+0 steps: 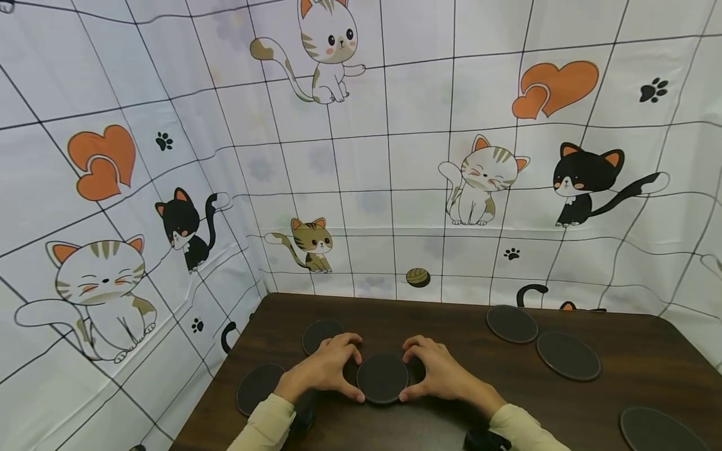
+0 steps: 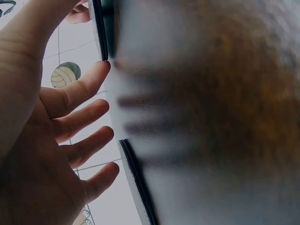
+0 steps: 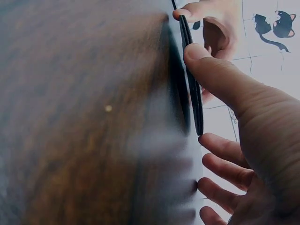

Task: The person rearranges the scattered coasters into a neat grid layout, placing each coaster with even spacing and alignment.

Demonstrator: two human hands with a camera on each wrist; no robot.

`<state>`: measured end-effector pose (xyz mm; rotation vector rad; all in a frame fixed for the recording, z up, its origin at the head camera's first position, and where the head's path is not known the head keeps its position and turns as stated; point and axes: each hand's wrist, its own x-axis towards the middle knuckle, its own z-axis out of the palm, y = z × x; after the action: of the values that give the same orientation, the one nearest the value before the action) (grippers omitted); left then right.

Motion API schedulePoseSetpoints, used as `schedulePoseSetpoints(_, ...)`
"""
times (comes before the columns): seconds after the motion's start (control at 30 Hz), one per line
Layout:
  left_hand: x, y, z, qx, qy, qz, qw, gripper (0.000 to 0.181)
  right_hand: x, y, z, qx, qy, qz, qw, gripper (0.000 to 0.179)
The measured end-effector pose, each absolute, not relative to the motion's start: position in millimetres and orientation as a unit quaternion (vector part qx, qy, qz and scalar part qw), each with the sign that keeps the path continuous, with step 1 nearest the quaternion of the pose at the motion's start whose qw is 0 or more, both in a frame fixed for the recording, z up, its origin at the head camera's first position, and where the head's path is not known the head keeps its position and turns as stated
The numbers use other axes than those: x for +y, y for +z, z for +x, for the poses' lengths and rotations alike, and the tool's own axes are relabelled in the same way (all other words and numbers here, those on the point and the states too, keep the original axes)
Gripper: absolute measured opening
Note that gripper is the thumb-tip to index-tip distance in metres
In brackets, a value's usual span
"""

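Observation:
A round dark coaster is held between both hands in the middle of the table's near side. My left hand grips its left rim, thumb at the near side and index finger farther back. From the other side my right hand holds the right rim the same way. In the right wrist view the coaster appears edge-on, close over the glossy tabletop, with the thumb and index fingertip at its edge. The left wrist view shows the coaster at an index fingertip; the other fingers are spread.
Two coasters, one farther back and one nearer, lie left of my left hand. At right lie one near the back edge, another beside it and one at the front. A cat-print curtain hangs behind the brown table.

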<state>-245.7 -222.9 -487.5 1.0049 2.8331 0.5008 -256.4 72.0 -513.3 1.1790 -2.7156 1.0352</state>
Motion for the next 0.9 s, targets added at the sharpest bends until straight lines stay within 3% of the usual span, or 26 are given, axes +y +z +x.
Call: schedulePoseSetpoints(0.9, -219.8, -490.8, -245.1, 0.926, 0.148, 0.345, 0.036, 0.062, 75.0, -515.3, -255.1, -0.874, 0.297, 0.384, 0.006, 0.056)
